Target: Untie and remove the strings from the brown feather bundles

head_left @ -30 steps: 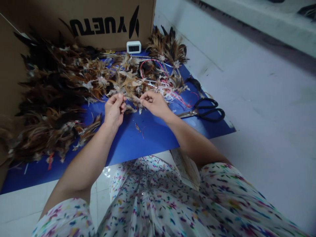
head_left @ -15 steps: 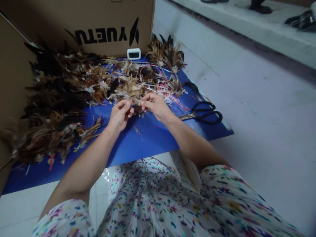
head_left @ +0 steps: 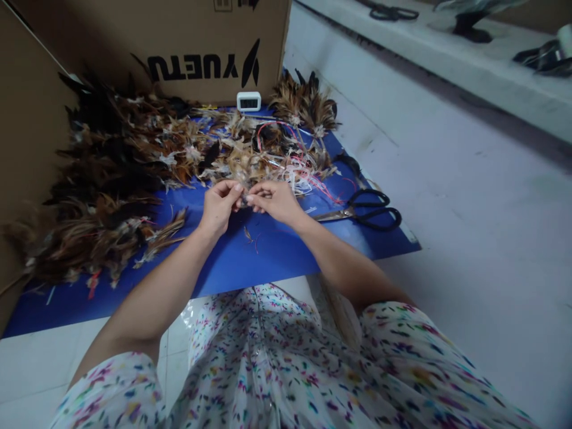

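Over the blue board (head_left: 250,262), my left hand (head_left: 220,205) and my right hand (head_left: 274,201) meet fingertip to fingertip. Both are closed in a pinch on a small, pale brown feather tuft (head_left: 243,180) that shows between them; its lower part is hidden by my fingers. Just beyond my hands lies a spread of loose brown feathers (head_left: 241,158). Pink and white strings (head_left: 301,173) lie tangled to the right of them. Black-handled scissors (head_left: 361,210) rest on the board right of my right hand.
Feather bundles (head_left: 107,238) cover the board's left side, and another bunch (head_left: 304,104) stands at the back right. A white digital clock (head_left: 249,102) is in front of a cardboard box (head_left: 201,36). A pale wall (head_left: 465,179) borders the right side.
My hands have drawn closer together, and the tuft between them shows less. The whole view has shifted slightly, with the box and clock lower and further right.
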Available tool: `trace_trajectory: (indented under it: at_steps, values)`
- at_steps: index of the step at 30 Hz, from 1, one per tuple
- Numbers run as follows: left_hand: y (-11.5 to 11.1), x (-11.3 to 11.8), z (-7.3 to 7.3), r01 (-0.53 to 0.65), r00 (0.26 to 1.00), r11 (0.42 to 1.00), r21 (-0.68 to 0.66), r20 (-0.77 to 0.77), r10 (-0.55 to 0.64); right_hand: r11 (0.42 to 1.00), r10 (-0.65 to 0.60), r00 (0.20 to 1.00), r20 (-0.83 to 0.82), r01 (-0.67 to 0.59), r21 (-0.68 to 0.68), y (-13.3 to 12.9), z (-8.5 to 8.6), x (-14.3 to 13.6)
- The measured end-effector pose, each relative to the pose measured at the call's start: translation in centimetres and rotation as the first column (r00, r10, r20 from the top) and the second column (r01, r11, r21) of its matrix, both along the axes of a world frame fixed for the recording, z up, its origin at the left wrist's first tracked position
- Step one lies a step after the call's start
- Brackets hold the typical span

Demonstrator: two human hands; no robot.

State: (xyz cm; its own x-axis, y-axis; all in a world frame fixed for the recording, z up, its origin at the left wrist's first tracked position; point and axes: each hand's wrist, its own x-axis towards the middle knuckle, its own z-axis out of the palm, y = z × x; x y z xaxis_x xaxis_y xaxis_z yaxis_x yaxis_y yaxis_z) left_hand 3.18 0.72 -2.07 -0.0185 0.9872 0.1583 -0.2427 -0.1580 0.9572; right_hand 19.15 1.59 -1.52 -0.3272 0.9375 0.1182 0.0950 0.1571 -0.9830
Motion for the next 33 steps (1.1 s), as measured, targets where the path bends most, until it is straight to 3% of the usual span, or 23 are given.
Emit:
trace_trajectory:
  at_steps: [3, 7, 10, 14, 20, 33]
  values:
    - [0.0, 0.0, -0.2, 0.001, 1.0, 1.0, 0.013, -0.031, 0.0, 0.998, 0.013, 0.999, 0.05, -0.016, 0.065, 0.4, -0.4, 0.2]
    - [0.1, -0.1, -0.2, -0.034, 0.999, 0.999, 0.03, -0.025, 0.035, 0.968, -0.145, 0.989, 0.005, 0.14, 0.207, 1.4, -0.4, 1.0]
    - [-0.1, 0.1, 0.1, 0.03, 0.998, 0.997, 0.065, -0.049, -0.026, 0.968, -0.18, 0.975, -0.129, 0.198, 0.151, 1.8, 0.2, 1.5]
    - [-0.7, 0.4, 0.3, 0.13, 0.986, 0.987, 0.095, -0.119, -0.118, 0.988, -0.133, 0.953, -0.271, 0.149, 0.039, 1.4, 1.1, 1.6]
    - [-0.6, 0.3, 0.1, 0.178, 0.971, 0.975, 0.131, -0.185, -0.153, 1.0, -0.015, 0.932, -0.363, 0.021, 0.012, 0.2, 1.9, 1.1]
    - [-0.8, 0.2, 0.6, 0.212, 0.964, 0.974, 0.076, -0.18, -0.196, 0.997, 0.057, 0.976, -0.21, -0.046, 0.058, 0.2, 1.4, 1.3]
